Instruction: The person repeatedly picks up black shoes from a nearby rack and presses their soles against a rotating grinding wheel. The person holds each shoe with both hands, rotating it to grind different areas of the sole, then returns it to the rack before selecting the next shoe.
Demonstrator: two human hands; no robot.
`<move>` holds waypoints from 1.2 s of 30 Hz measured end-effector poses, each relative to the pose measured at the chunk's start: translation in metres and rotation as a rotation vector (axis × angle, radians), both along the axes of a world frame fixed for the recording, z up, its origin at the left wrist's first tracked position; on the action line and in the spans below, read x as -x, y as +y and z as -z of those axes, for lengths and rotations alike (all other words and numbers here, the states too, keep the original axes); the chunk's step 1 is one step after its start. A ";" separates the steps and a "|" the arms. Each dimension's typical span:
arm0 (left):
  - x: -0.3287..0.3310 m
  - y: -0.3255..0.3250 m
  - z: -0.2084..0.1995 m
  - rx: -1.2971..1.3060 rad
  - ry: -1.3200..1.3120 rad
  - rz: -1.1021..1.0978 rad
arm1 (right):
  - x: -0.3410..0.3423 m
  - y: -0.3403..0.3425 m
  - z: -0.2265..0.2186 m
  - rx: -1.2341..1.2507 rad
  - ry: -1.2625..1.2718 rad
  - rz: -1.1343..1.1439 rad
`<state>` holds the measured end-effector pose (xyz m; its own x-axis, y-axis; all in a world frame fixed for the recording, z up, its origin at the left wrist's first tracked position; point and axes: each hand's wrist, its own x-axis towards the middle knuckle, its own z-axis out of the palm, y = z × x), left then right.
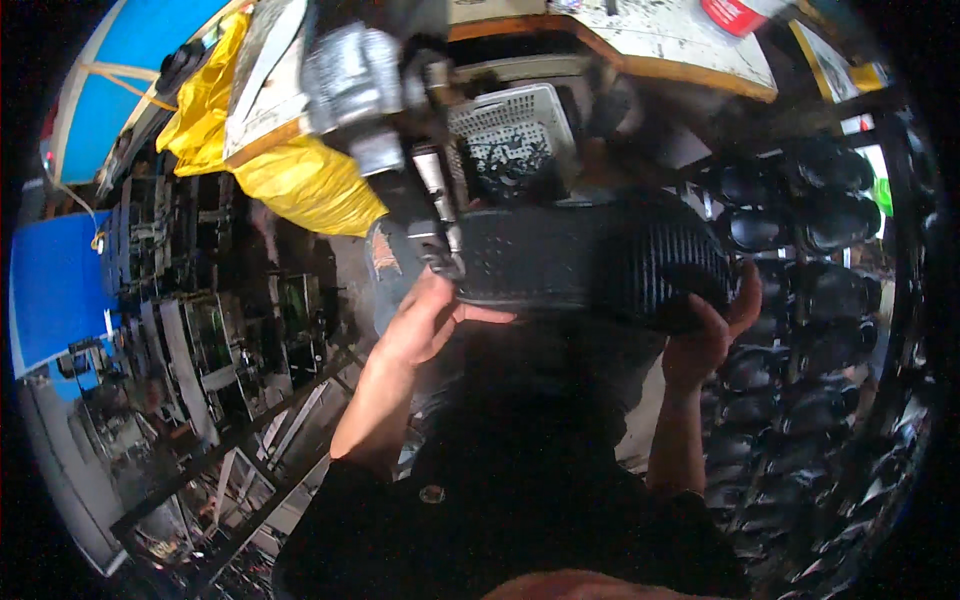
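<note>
A long, flat black piece [540,255] with a ribbed right end lies crosswise in front of me; its exact kind is unclear. My left hand [425,315] grips its lower left edge, one finger stretched along that edge. Just above this hand, the narrow metal foot [437,215] of a machine comes down at the piece's left end; whether it touches is hard to tell. My right hand [708,335] is curled round the ribbed end, thumb and fingers apart at its edge. Part of that hand's grip is hidden under the piece.
The machine's grey head [355,85] stands ahead. Behind the piece sits a white basket [515,105] with dark bits in it. A yellow plastic sheet [305,185] hangs at the left, near metal frames [200,350]. Rows of glossy black rounded things [830,290] fill a rack at the right.
</note>
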<state>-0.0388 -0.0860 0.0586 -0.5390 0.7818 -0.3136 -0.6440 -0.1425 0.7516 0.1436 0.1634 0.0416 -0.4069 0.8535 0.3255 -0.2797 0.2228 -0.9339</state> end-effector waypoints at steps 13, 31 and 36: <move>-0.006 -0.001 -0.017 -0.037 0.523 -0.161 | -0.015 0.031 0.027 0.517 -0.041 -0.322; -0.012 0.010 -0.010 -0.267 0.465 -0.384 | 0.009 0.069 -0.028 0.155 0.114 -0.441; -0.002 -0.003 0.009 -0.371 0.431 -0.450 | 0.024 0.072 -0.035 -0.108 -0.163 -0.358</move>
<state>-0.0367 -0.0886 0.0491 -0.8495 0.4687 0.2423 -0.1202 -0.6191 0.7760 0.1199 0.2350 0.0771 -0.7259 0.6129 0.3122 -0.2077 0.2373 -0.9490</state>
